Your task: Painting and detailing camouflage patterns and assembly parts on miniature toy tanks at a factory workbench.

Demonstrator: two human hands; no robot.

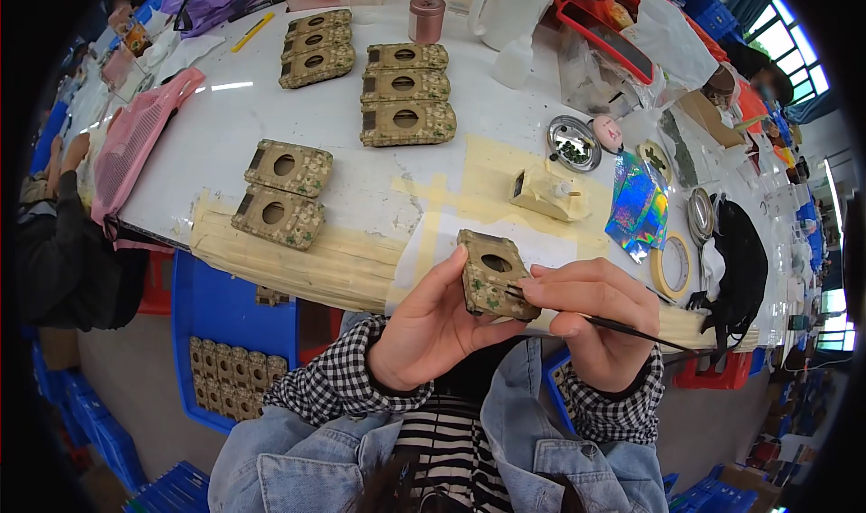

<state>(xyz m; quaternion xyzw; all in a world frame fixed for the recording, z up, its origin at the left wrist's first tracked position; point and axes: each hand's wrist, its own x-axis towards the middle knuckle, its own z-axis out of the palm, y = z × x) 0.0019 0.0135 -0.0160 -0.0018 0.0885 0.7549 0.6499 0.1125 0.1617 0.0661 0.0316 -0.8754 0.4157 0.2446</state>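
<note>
My left hand [431,319] is closed around the edges of a camouflage model tank hull [483,265] with a round opening in its top. Dark slender tweezers [622,325] are pinched in my right hand [591,310], their tips at the hull's surface beside the opening. Whether the tips grip anything is too small to tell. More hulls of the same kind lie on the table: a pair [281,193] to the left, a row [406,94] farther back and another row [316,49] behind it. A round metal dish [575,143] holds small dark green pieces.
Right of my hands lie a tape roll [670,265], shiny holographic film [639,208], a black cloth [741,265] and a tape-wrapped block [548,193]. Farther back stand a white mug [507,13] and red-cased phone [606,40]. A blue crate [212,288] with hulls sits below left. People sit nearby.
</note>
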